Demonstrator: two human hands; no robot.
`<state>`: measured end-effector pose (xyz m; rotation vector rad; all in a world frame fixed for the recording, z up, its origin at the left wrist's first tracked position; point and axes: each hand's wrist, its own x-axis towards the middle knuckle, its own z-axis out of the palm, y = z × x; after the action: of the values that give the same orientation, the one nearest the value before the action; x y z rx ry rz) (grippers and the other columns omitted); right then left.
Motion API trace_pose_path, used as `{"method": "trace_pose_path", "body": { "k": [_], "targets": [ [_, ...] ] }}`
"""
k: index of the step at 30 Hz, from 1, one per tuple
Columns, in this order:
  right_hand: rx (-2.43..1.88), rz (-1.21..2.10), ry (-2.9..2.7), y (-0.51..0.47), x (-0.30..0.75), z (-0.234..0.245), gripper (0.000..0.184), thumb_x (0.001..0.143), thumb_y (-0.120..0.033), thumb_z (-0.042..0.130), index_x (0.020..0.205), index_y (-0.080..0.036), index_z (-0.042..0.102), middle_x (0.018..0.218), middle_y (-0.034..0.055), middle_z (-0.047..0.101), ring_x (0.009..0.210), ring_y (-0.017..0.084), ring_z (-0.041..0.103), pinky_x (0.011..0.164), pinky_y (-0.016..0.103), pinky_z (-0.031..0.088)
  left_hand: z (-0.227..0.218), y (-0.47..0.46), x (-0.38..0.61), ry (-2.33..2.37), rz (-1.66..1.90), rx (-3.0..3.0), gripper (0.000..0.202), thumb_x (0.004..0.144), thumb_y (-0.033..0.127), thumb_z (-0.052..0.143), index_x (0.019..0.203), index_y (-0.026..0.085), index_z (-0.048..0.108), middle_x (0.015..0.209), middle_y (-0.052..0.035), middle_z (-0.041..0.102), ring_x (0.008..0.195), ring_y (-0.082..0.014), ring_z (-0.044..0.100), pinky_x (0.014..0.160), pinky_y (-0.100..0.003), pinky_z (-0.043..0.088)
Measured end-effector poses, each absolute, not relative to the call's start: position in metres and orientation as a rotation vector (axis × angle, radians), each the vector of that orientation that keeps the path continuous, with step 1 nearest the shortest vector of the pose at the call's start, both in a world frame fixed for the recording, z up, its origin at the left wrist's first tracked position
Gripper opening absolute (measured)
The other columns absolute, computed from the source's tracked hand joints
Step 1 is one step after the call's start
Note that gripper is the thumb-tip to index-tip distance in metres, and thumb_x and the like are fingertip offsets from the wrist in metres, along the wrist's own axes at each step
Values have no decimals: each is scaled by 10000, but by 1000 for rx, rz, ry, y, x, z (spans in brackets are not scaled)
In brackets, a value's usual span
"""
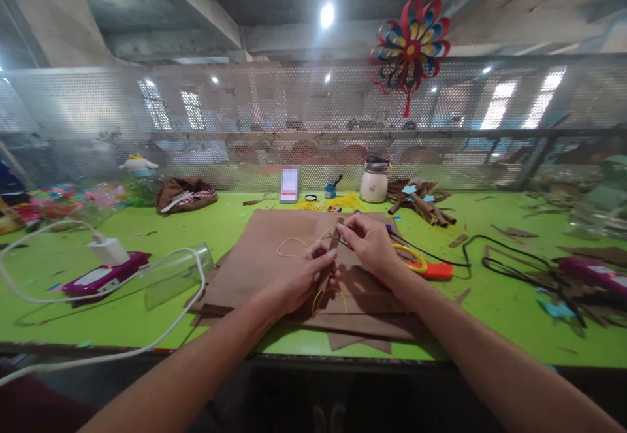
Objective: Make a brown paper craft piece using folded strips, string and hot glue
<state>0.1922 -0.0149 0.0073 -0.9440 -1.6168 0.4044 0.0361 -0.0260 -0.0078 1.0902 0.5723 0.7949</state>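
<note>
Holding brown paper strip (335, 242) at frame centre, above brown paper stack (259, 256), in left hand (309, 272); pinching near its top with right hand (368, 242). Apparently fitting yellow cord (292, 239), around or through, cannot tell. Seems to call next for steady left grip, fine right pinch.

Tabletop (230, 230) is lime grn, paper strip (336, 238) brn, cord (294, 239) yel, flower (411, 49) red/blu/yel.
</note>
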Motion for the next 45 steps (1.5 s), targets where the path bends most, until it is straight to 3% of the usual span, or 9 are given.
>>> {"method": "trace_pose_path", "body": {
  "k": [6, 10, 18, 23, 29, 37, 45],
  "targets": [
    [-989, 410, -1656, -15, 198, 10, 242, 850, -336, 455, 658, -188, 457, 546, -33, 428, 501, 101, 367, 495, 236, 298, -5, -26, 36, 594, 813, 1060, 219, 770, 340, 623, 859, 169, 517, 643, 10, 580, 561, -97, 573, 549, -206, 467],
    [-1016, 334, -1684, -14, 199, 12, 260, 853, -316, 419, 625, -193, 411, 563, -30, 411, 529, 108, 361, 519, 242, 296, -4, -25, 36, 587, 859, 1016, 200, 726, 256, 679, 868, 159, 578, 743, 2, 635, 645, -93, 608, 618, -190, 482],
    [-1066, 179, -1731, -11, 198, 9, 215, 828, -261, 411, 623, -196, 395, 562, -31, 410, 543, 113, 377, 533, 242, 289, -2, -25, 38, 522, 803, 1025, 197, 745, 235, 661, 912, 147, 603, 789, -27, 666, 684, -108, 627, 666, -212, 492],
    [-1066, 145, -1765, -12, 194, 8, 245, 832, -262, 407, 597, -197, 392, 546, -32, 411, 535, 109, 373, 523, 243, 273, -3, -25, 40, 561, 758, 1090, 198, 721, 217, 679, 892, 146, 609, 772, -31, 669, 639, -105, 622, 606, -196, 480],
    [-1028, 409, -1712, -11, 196, 7, 318, 866, -355, 404, 591, -196, 425, 480, -35, 441, 448, 98, 398, 482, 239, 316, 0, -29, 39, 510, 709, 1090, 163, 793, 250, 589, 874, 109, 594, 756, -79, 657, 680, -171, 648, 646, -281, 512],
    [-920, 636, -1575, -7, 199, 7, 306, 788, -471, 524, 699, -178, 511, 554, -21, 514, 445, 97, 442, 454, 239, 363, -1, -24, 34, 498, 693, 1046, 168, 814, 260, 567, 890, 109, 570, 857, -106, 641, 749, -199, 653, 691, -344, 527],
    [-1053, 224, -1765, -18, 193, 10, 206, 836, -313, 483, 673, -186, 481, 601, -5, 507, 552, 120, 449, 543, 249, 348, -5, -26, 37, 497, 694, 1115, 136, 811, 239, 569, 899, 136, 578, 797, -58, 641, 702, -174, 643, 636, -297, 525]
  ]
}}
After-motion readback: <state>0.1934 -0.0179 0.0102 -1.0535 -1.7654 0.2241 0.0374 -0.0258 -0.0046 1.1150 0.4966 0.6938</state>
